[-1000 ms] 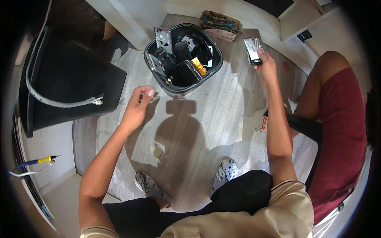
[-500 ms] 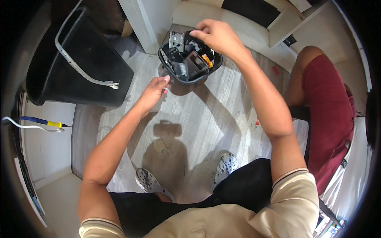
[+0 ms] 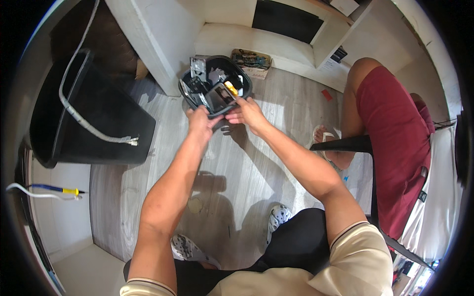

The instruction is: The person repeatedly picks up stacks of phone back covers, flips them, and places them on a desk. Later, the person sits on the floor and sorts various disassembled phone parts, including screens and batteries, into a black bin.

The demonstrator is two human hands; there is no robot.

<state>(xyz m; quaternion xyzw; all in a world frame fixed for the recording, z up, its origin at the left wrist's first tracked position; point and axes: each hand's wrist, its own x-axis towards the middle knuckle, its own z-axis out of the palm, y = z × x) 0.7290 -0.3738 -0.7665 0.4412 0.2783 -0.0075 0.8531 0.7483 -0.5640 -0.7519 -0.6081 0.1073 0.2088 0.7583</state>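
Observation:
A small black bin (image 3: 228, 62) on the floor ahead is filled with electronic parts. Among them lie a grey device with a dark screen (image 3: 220, 98), a silver metal plate (image 3: 198, 68) and a yellow piece (image 3: 230, 88). My left hand (image 3: 199, 121) grips the near left part of the bin's rim, fingers bent against it. At the near right of the rim, my right hand (image 3: 251, 115) holds on with the thumb on top and the fingers low along the outside. Whether the bin is lifted off the floor I cannot tell.
A tall black bin (image 3: 106, 113) with a pale cable (image 3: 86, 121) across it stands at left. A patterned box (image 3: 252, 60) sits behind the small bin. At right a seated person in maroon shorts (image 3: 390, 148) has a foot (image 3: 330, 143) near a dark chair. A yellow-blue screwdriver (image 3: 57, 189) is far left.
My right hand has come from the bin's far side down to its near right rim. My left hand has moved onto the near left rim. The view has shifted, showing the box behind.

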